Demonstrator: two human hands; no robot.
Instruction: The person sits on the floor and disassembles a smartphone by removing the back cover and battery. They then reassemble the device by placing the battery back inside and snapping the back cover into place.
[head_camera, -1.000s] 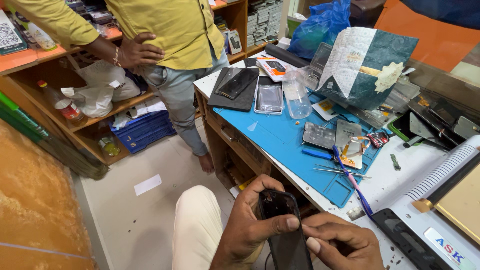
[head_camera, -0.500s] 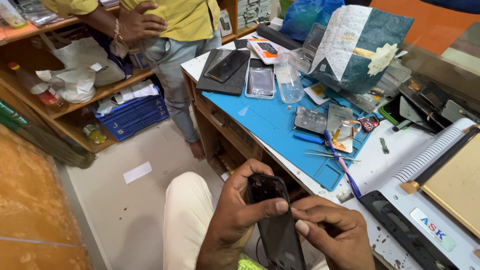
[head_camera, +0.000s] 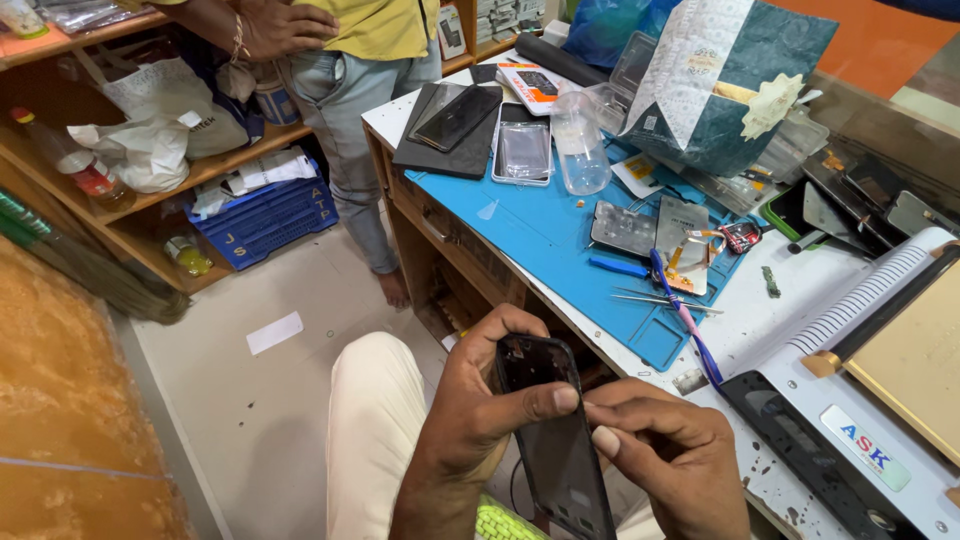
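Workbench (head_camera: 800, 300) of a small repair shop fills the right side of the head view, with wooden shelves (head_camera: 150, 200) along the left wall and a pale floor between.

Left hand (head_camera: 480, 410) grips a black phone frame (head_camera: 555, 440) from the left side, fingers curled over its upper end and the thumb pressed across its face. Right hand (head_camera: 665, 455) meets it from the right, thumb tip touching the frame's edge just beside the left thumb. Both hands are together, clamped on the frame, which is held below the near edge of the workbench, above the person's lap, long axis running toward the bottom of the view.

On the workbench, a blue mat (head_camera: 545, 225) covers the near left part. Tweezers (head_camera: 665, 300) lie at the mat's near right corner, and a blue-handled tool (head_camera: 690, 325) lies across the mat's edge there. A clear bottle (head_camera: 578, 145) stands toward the mat's far edge. A dark tablet (head_camera: 450, 125) rests at the far left corner of the workbench.

Another person in a yellow shirt (head_camera: 385, 25) stands by the shelves, well apart from the hands.
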